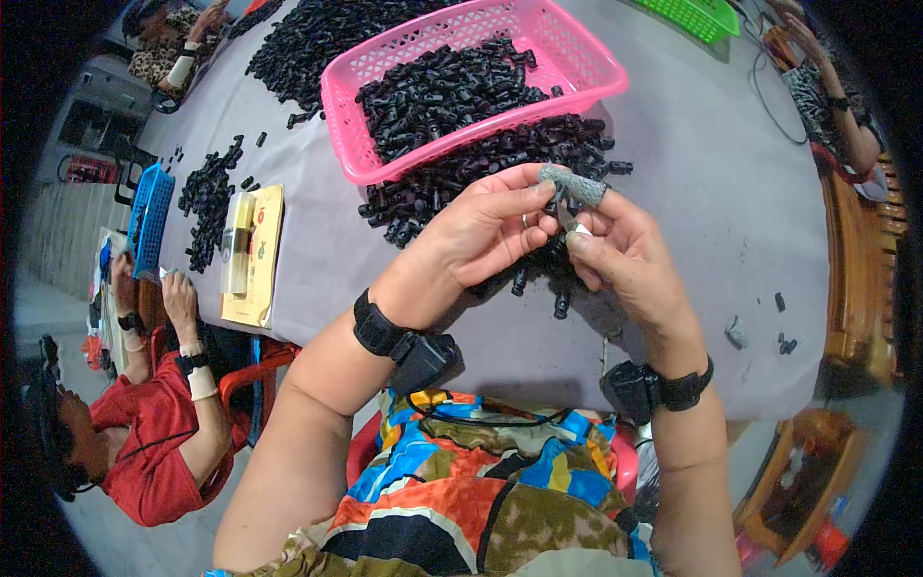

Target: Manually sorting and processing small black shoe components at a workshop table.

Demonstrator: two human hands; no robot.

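Note:
My left hand (486, 236) and my right hand (625, 255) meet above the grey table (692, 192), fingers pinched together on a small black plastic part (561, 204) between them. My right forefinger wears a grey fabric sleeve (574, 186). Just beyond my hands lies a heap of the same black parts (481, 168), and a few loose ones (561, 306) lie under my hands. A pink basket (577, 53) behind the heap holds more of them. Both wrists carry black bands with small black devices.
A second pile of black parts (317, 38) spreads at the far left, with a smaller one (207, 197) near a blue basket (149, 216). A yellow card with a clear tube (252, 252) lies left. A green basket (692, 14) sits far right. Other people sit around the table.

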